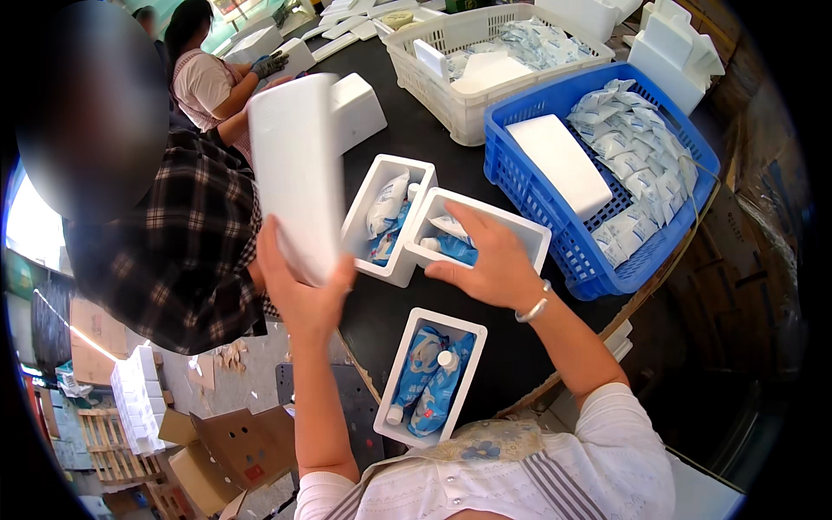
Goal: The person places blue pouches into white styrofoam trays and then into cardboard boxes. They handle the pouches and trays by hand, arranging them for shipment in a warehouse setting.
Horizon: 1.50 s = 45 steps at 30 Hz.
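Observation:
My left hand is closed on the lower end of a tilted white foam box, blurred by motion. My right hand reaches over an open foam box, fingers spread. Its thumb is near the front wall and a finger is over the white ice pack inside. Under that pack lies a blue-and-white pouch with a white cap. Left of it, touching, another open foam box holds a white ice pack and blue pouches. Nearest me, a third open box holds capped blue pouches.
On the black table, a blue crate at right holds ice packs and a white foam block. A white crate with more packs stands behind it. Co-workers stand at left, one in a plaid shirt close by. Cardboard boxes lie on the floor.

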{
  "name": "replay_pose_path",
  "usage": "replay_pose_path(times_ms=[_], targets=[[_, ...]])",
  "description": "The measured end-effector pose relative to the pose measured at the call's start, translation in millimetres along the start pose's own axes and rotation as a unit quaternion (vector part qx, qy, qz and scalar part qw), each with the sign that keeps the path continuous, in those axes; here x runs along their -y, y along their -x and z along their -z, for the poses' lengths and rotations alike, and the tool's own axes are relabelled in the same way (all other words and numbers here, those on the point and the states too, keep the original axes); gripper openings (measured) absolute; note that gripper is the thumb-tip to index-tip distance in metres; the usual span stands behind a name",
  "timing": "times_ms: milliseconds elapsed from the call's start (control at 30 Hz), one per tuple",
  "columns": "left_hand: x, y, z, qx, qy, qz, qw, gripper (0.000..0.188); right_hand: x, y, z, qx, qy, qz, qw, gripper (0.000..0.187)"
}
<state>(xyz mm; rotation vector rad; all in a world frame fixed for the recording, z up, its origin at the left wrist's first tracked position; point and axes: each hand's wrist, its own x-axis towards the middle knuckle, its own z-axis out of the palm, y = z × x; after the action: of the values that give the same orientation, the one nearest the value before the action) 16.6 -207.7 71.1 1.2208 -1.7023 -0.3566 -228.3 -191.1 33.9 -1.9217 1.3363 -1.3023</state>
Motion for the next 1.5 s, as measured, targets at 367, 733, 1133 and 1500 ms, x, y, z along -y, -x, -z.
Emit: replay_pose_path(times_ms=[367,733,1133,1500], targets=[[73,28,-44,0.103,-0.107,-0.001,0.989,0.025,-34,44,198,-0.288,-0.008,-0.254,0.923,0.056],[97,1,-85,0.215,-0.164,0.023,0.962,0.026,1,57,61,-0.015,0.103,-0.099,0.99,0.019],[58,251,144,0.291,-0.015,0.613,0.734,0.043,-2,215,13,0.009,-0.085,-0.267,0.96,0.018],[8,500,62,0.343,-0.007,0.445,0.827,0.035,54,288,-106,0.682,-0.259,-0.205,0.652,0.032]])
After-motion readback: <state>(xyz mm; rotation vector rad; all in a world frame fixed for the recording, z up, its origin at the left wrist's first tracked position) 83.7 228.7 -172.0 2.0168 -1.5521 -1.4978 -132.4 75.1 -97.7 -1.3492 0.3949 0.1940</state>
